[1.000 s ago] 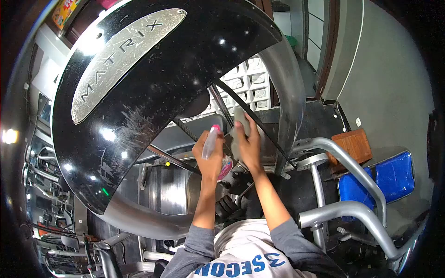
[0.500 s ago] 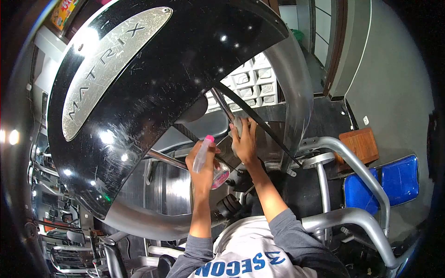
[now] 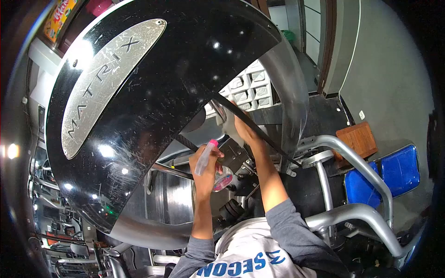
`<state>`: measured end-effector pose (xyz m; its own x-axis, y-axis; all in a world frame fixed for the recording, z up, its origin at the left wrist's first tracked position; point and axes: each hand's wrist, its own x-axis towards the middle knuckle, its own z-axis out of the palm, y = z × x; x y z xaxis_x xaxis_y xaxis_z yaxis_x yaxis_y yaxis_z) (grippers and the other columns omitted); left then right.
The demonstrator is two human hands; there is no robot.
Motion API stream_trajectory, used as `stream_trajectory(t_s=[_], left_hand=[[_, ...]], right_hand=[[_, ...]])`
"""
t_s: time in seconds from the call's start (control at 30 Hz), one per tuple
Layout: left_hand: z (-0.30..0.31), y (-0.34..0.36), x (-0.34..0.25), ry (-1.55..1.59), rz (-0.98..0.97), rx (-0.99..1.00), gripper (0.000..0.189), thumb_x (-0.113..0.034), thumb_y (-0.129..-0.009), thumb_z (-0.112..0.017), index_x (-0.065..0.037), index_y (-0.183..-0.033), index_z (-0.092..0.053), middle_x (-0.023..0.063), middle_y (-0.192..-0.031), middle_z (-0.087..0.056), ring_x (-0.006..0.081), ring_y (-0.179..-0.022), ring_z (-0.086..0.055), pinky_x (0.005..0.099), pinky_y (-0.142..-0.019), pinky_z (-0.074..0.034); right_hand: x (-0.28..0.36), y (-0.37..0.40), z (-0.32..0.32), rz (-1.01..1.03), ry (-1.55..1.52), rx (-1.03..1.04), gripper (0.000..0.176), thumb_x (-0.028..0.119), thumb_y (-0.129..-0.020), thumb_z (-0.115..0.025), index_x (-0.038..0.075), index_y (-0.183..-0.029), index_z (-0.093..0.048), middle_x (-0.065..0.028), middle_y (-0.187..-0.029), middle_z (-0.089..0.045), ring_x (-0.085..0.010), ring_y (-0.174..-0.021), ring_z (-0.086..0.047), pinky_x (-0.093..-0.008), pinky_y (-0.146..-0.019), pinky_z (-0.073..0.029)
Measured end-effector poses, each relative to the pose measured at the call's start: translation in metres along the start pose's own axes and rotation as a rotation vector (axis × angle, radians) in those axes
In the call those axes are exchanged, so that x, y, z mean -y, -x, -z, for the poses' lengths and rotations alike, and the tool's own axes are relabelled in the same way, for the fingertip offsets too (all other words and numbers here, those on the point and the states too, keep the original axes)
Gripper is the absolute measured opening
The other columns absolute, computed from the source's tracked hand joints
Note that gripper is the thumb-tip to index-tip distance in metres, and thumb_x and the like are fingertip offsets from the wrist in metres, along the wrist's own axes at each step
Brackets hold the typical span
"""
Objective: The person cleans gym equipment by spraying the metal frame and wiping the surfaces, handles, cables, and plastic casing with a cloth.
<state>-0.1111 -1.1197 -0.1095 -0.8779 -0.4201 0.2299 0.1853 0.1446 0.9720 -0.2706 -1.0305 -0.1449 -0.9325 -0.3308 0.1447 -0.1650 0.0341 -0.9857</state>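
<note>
Work in hand: we judge this to be wiping down the inner parts of a gym machine, somewhere mid-course.
Left hand: fingers wrapped around a spray bottle with a pink nozzle and pink liquid, held below the lower edge of the black shroud.
Right hand: fingers closed on a pale cloth, pressed to the chrome rod just under the shroud's edge.
Done: we cannot tell which parts are already wiped.
Left: the shroud face shows streaks and scuffs near its nameplate.
Around: grey tube frame, blue seat pad and wooden block, all to the right.
In the way: the black belt crosses beside the right wrist, and the shroud overhangs both hands.
</note>
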Motion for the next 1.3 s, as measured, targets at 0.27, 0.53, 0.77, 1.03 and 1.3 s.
stream_trajectory(t_s=[0.27, 0.53, 0.77, 1.03, 1.3], left_hand=[[0.012, 0.001, -0.008, -0.038, 0.034, 0.012, 0.022, -0.017, -0.096, -0.058, 0.003, -0.089, -0.06, 0.0099, -0.078, -0.065, 0.0099, -0.048, -0.054, 0.0232, -0.046, -0.041], [0.024, 0.004, -0.001, -0.002, 0.059, 0.06, 0.018, -0.015, -0.095, -0.058, 0.002, -0.089, -0.059, 0.0096, -0.079, -0.065, 0.0096, -0.049, -0.054, 0.0233, -0.047, -0.042], [0.027, 0.01, 0.01, -0.002, 0.086, 0.066, 0.018, -0.016, -0.094, -0.059, 0.002, -0.092, -0.06, 0.0101, -0.081, -0.065, 0.0099, -0.05, -0.054, 0.0237, -0.047, -0.043], [0.018, 0.011, 0.029, -0.019, 0.114, 0.098, 0.031, -0.029, -0.097, -0.061, 0.001, -0.093, -0.059, 0.0125, -0.08, -0.064, 0.0132, -0.049, -0.054, 0.0263, -0.043, -0.043], [0.018, 0.013, 0.033, -0.018, 0.146, 0.104, 0.031, -0.03, -0.097, -0.06, 0.001, -0.095, -0.06, 0.0102, -0.079, -0.064, 0.012, -0.049, -0.055, 0.0261, -0.044, -0.044]], right_hand=[[-0.033, 0.015, -0.033, 0.348, 0.157, -0.217, 0.029, 0.01, -0.09, -0.058, 0.003, -0.118, -0.053, -0.0244, -0.125, -0.053, -0.0436, -0.117, -0.05, -0.0537, -0.095, -0.042], [0.031, 0.032, -0.054, 0.523, 0.327, -0.534, 0.049, 0.02, -0.088, -0.066, 0.008, -0.132, -0.048, -0.0203, -0.117, -0.051, -0.042, -0.111, -0.05, -0.0499, -0.091, -0.044], [-0.115, 0.065, -0.07, 0.281, 0.488, -0.489, 0.047, 0.019, -0.091, -0.065, 0.0, -0.131, -0.048, -0.0183, -0.121, -0.049, -0.0388, -0.112, -0.05, -0.0465, -0.094, -0.043], [-0.055, 0.049, -0.05, 0.468, 0.256, -0.508, 0.039, 0.026, -0.092, -0.066, 0.003, -0.123, -0.057, -0.0211, -0.115, -0.052, -0.0397, -0.106, -0.052, -0.0478, -0.091, -0.044], [-0.015, 0.027, -0.034, 0.36, 0.174, -0.31, 0.04, 0.025, -0.086, -0.073, 0.002, -0.116, -0.059, -0.0196, -0.117, -0.059, -0.0406, -0.108, -0.057, -0.0466, -0.09, -0.046]])
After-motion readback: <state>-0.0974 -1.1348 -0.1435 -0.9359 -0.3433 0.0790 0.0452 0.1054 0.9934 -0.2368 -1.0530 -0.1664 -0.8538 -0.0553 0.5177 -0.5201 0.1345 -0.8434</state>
